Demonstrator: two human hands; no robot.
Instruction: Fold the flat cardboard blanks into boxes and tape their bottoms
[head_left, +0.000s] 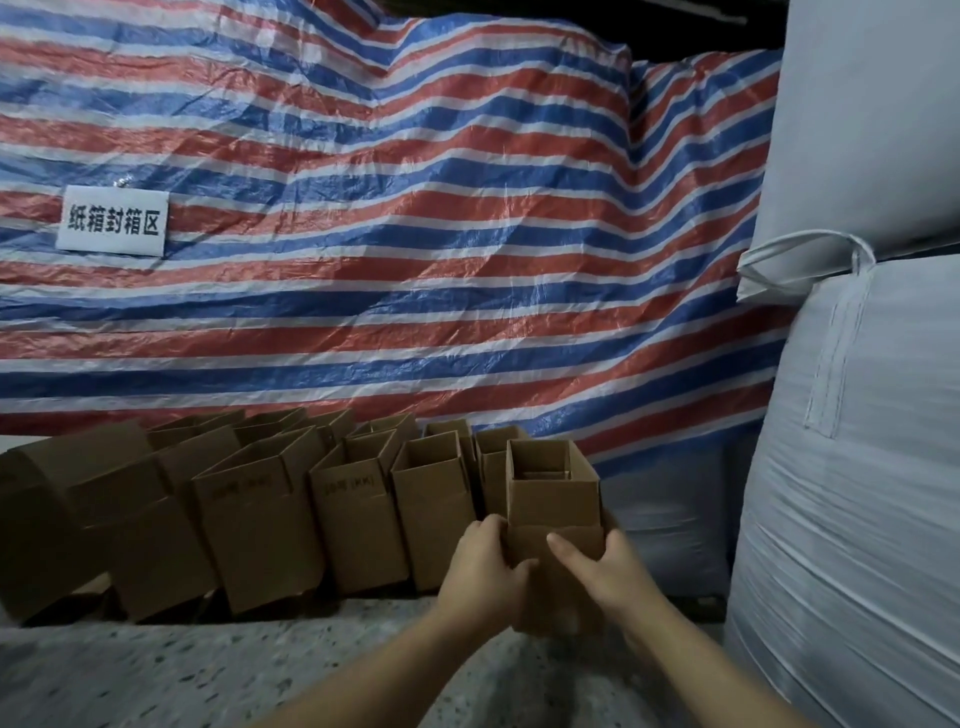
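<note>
I hold a small brown cardboard box (553, 501) upright in front of me, its open top facing up and away. My left hand (485, 564) grips its lower left side with the thumb curled onto the front face. My right hand (602, 564) wraps the lower right side, fingers laid across the front. The box is at the right end of a row of several folded boxes (260, 519) that stand open-topped on the floor against the striped tarp. The bottom of the held box is hidden behind my hands.
A red, white and blue striped tarp (389, 234) with a white paper sign (113, 222) hangs behind the row. Large white woven bulk bags (857, 441) stand stacked at the right. Speckled concrete floor (182, 675) lies in front of the boxes.
</note>
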